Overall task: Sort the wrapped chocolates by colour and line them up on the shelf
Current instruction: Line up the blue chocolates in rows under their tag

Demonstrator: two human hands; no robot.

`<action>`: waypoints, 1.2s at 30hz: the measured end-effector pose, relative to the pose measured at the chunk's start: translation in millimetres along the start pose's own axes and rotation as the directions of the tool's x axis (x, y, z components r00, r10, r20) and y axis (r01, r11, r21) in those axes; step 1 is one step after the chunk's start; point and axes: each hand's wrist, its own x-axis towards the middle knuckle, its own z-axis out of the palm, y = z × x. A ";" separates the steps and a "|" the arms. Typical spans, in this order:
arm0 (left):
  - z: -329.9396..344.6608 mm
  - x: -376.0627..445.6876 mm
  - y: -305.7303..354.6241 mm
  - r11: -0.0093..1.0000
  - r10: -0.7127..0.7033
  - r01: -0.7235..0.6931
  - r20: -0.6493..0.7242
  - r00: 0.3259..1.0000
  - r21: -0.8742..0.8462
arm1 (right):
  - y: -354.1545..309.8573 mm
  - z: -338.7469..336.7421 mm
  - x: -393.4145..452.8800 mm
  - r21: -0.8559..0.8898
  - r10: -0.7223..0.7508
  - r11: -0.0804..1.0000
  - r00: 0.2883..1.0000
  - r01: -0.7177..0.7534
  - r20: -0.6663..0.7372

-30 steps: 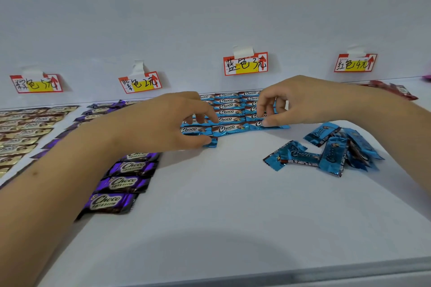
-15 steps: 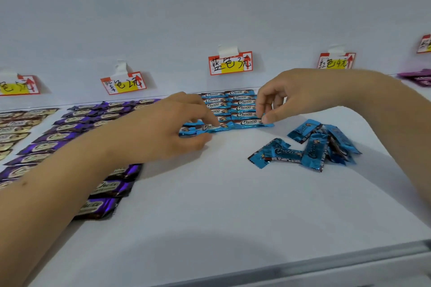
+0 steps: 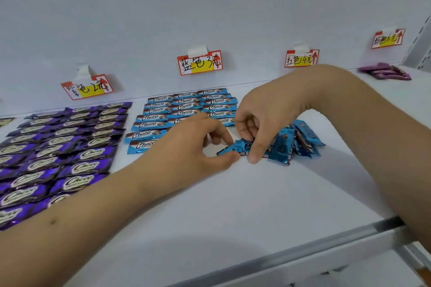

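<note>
Both hands pinch one blue chocolate [image 3: 242, 148], the left hand [image 3: 193, 147] at one end, the right hand [image 3: 258, 121] on top, just beside the blue pile [image 3: 300, 140].

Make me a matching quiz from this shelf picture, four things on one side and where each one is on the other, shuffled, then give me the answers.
Things
1. purple Choco bars
2. lined-up blue Choco bars
3. loose blue Choco pile
4. single blue Choco bar

Places
A. heaped in front of the red price tag, beside the right hand
B. pinched between the left hand and the right hand
C. in rows at the far left of the shelf
D. in rows under the blue price tag

Pairs: 1-C, 2-D, 3-A, 4-B
</note>
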 end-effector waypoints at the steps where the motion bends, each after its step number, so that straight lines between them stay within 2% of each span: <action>1: -0.5 -0.3 0.9 1.000 -0.016 0.016 0.004 1.000 -0.026 | 0.2 0.3 1.6 0.003 -0.005 1.000 1.000 0.005 -0.008; 5: -4.9 -0.7 -0.1 0.994 -0.086 0.089 0.051 0.995 -0.070 | 6.1 -0.9 -3.2 0.060 -0.027 0.998 0.998 0.030 -0.050; 8: -10.9 -0.8 -3.2 0.984 -0.085 0.092 0.050 0.995 -0.150 | 12.2 -3.3 -6.0 0.188 -0.051 0.979 0.984 0.083 -0.169; 11: -22.0 -5.5 -5.6 0.999 -0.027 0.028 0.044 0.999 -0.030 | 17.8 -5.1 -4.1 0.308 -0.021 0.945 0.963 0.107 -0.270; 16: -27.8 -9.8 -14.3 0.991 0.022 -0.043 0.165 0.986 0.125 | 13.3 -1.3 8.7 0.432 -0.019 0.884 0.938 0.178 -0.347; 22: -25.0 -4.1 -18.8 0.990 0.033 -0.050 0.127 0.991 0.135 | 15.5 1.6 17.0 0.643 -0.040 0.699 0.914 0.314 -0.403; 26: -30.6 -6.9 -20.2 0.992 -0.010 -0.003 0.099 0.995 0.124 | 22.0 3.0 18.0 0.630 -0.072 0.713 0.927 0.306 -0.369; 30: -36.5 -6.7 -23.9 0.998 -0.054 0.053 0.056 0.997 0.025 | 25.0 3.1 19.3 0.660 -0.093 0.698 0.949 0.277 -0.300; 33: -40.5 -3.7 -24.8 0.977 -0.106 0.112 0.043 0.993 -0.181 | 27.5 3.0 18.0 0.696 -0.132 0.649 0.947 0.306 -0.292; 36: -45.8 -0.9 -21.9 0.909 -0.197 0.188 0.013 0.980 -0.372 | 28.0 3.5 17.6 0.723 -0.156 0.605 0.940 0.333 -0.303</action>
